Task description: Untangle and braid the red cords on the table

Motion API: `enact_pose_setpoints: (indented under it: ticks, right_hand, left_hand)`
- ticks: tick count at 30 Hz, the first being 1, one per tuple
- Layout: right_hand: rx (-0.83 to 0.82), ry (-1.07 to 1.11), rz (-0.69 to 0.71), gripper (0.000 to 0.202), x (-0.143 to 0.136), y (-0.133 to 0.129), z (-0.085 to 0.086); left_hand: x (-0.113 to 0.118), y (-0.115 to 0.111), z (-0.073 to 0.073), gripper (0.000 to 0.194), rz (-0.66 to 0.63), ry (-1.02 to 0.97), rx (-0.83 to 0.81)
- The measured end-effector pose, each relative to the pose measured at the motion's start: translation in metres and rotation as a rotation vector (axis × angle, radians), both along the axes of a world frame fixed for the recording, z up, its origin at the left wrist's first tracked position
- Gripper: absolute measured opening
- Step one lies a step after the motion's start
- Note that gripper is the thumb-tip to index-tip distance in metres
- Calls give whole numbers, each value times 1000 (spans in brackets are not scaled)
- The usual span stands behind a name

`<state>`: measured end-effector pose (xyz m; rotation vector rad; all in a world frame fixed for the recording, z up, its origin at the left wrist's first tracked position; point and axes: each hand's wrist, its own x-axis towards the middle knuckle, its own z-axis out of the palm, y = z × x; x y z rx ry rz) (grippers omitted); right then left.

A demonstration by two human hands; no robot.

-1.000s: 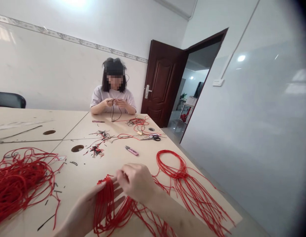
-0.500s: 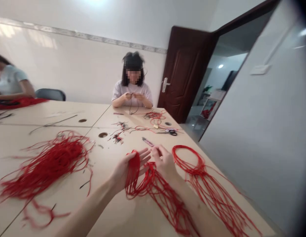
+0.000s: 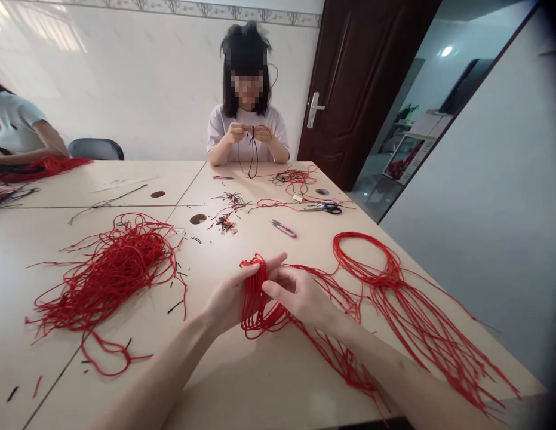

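Note:
A looped bundle of thin red cords [image 3: 254, 298] hangs over the fingers of my left hand [image 3: 228, 301], whose thumb presses on it from above. My right hand [image 3: 304, 295] is at the bundle's right edge, thumb against the strands and curled fingers partly hidden behind them. Loose ends of the bundle trail over the table to the right, passing under my right forearm. To the right lies another red cord bundle [image 3: 385, 278], its upper part coiled in a ring. Thread snips [image 3: 284, 229] lie just beyond my hands.
A large tangled heap of red cord [image 3: 111, 275] covers the table's left part. Black-handled scissors [image 3: 329, 207], cord scraps [image 3: 226, 224] and a round table hole [image 3: 198, 219] are farther off. Opposite, a person [image 3: 248, 131] holds dark cord; another person [image 3: 27, 128] sits far left.
My right hand has moved left against the bundle, and my left fingers have closed in behind the cords. The view has tipped downward. The person opposite has raised the dark cord.

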<state>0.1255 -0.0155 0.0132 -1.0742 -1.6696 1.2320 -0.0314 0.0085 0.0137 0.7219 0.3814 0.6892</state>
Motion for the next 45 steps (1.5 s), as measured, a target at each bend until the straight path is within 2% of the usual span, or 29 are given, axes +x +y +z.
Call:
enact_pose_setpoints:
  ticks: [4,11,14,20,33,45]
  right_hand:
    - [-34,54,-46,23,-2,1,0]
    - [-69,82,-19,20,-1,5,-2]
    - [-83,63,-53,21,0,5,-3]
    - [-126,125,-25,28,1,6,-5]
    - [-50,29,-34,24,1,5,0]
    - [-36,44,-64,23,2,5,-1]
  left_hand:
    - [2,1,-4,39,-2,-25,18]
    - [2,1,-7,41,-29,-55,32]
    - [2,2,-9,43,-28,-42,32]
    - [3,1,-7,44,-14,37,52]
    - [2,1,-11,44,-6,59,26]
    - [4,2,-12,43,-10,27,3]
